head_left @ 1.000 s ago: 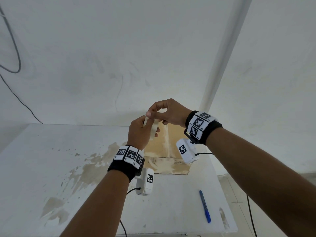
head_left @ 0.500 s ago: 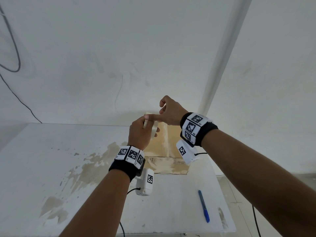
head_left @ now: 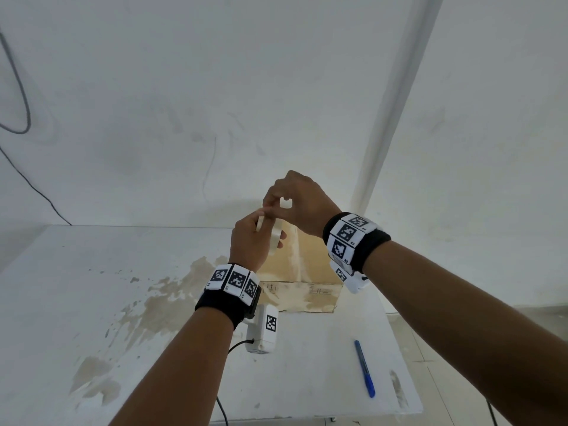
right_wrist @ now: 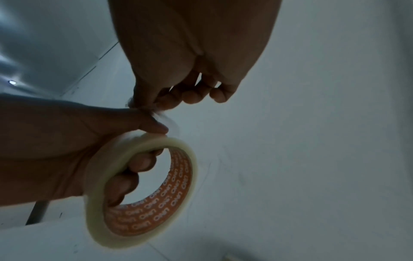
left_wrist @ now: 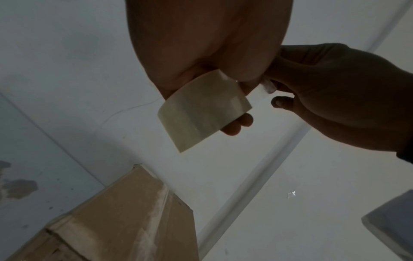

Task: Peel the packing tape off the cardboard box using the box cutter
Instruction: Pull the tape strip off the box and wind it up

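Right hand [head_left: 299, 199] has risen, pinching the tape end; left hand [head_left: 250, 241] still grips the tape roll [right_wrist: 143, 190].

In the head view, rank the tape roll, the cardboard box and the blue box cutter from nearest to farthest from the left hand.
1. tape roll: held in the left hand itself.
2. cardboard box: on the table just beyond and below the hand.
3. blue box cutter: lying near the table's front right edge.

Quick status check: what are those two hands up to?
Left hand grips clear tape roll. Right hand pinches its loose end. Brown cardboard box untouched; blue box cutter idle on table.
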